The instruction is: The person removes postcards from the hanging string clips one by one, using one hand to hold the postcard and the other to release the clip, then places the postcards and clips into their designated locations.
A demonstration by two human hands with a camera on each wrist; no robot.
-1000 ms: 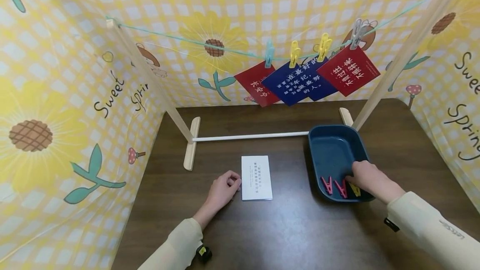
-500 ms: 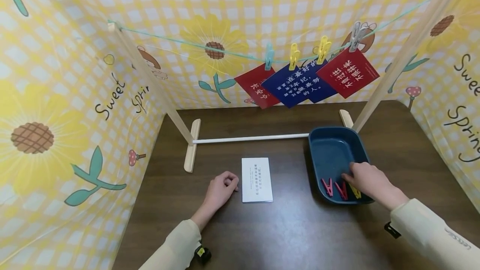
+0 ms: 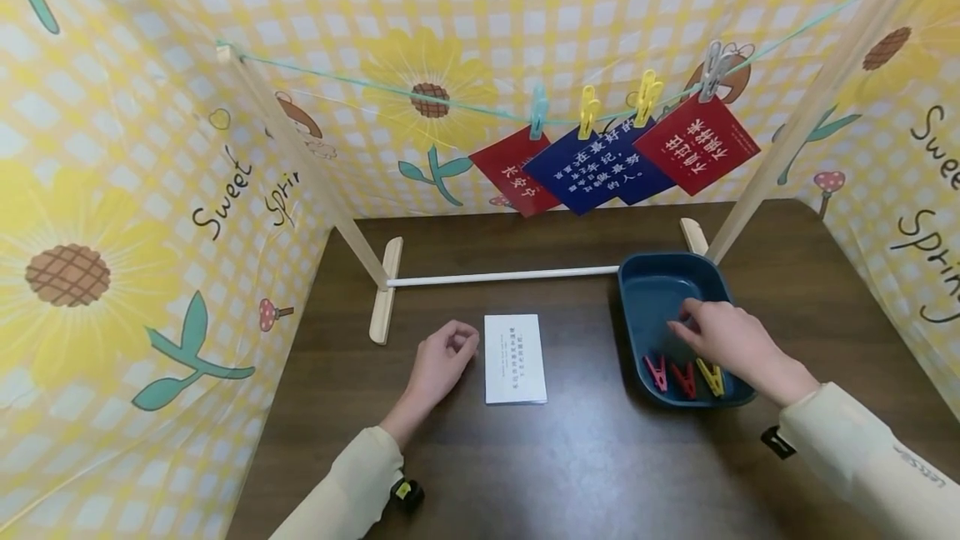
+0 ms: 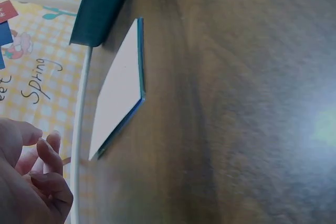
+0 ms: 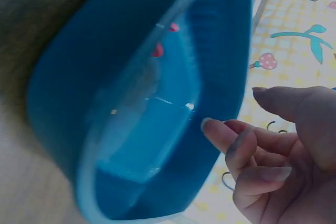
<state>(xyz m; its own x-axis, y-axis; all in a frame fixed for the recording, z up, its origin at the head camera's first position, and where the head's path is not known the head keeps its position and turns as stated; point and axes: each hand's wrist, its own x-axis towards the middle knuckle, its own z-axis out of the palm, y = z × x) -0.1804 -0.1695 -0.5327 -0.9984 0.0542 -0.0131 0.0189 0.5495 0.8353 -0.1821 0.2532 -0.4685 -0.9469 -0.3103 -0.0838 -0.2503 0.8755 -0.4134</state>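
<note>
My right hand (image 3: 723, 344) hovers over the dark blue tray (image 3: 637, 273), thumb and forefinger apart; the right wrist view shows nothing between those fingers (image 5: 220, 135). Below it, at the tray's near end, lie a pink clothespin (image 3: 656, 374), a red clothespin (image 3: 684, 380) and a yellow clothespin (image 3: 709, 377). My left hand (image 3: 442, 361) rests beside the left edge of a stack of cards (image 3: 515, 359), fingers loosely curled around nothing. The top card is white with printed characters. In the left wrist view the stack (image 4: 121, 87) shows a dark blue-green edge.
A green string (image 3: 322, 69) spans two wooden posts (image 3: 810, 115). Clothespins on it hold a left red card (image 3: 510, 169), blue cards (image 3: 592, 165) and a right red card (image 3: 697, 144). A white rod (image 3: 502, 277) joins the posts low down, behind the card stack.
My right hand has lifted off the clothespins and shifted slightly left and toward the tray's far end, uncovering the yellow one. My left hand has moved slightly up, still beside the card stack.
</note>
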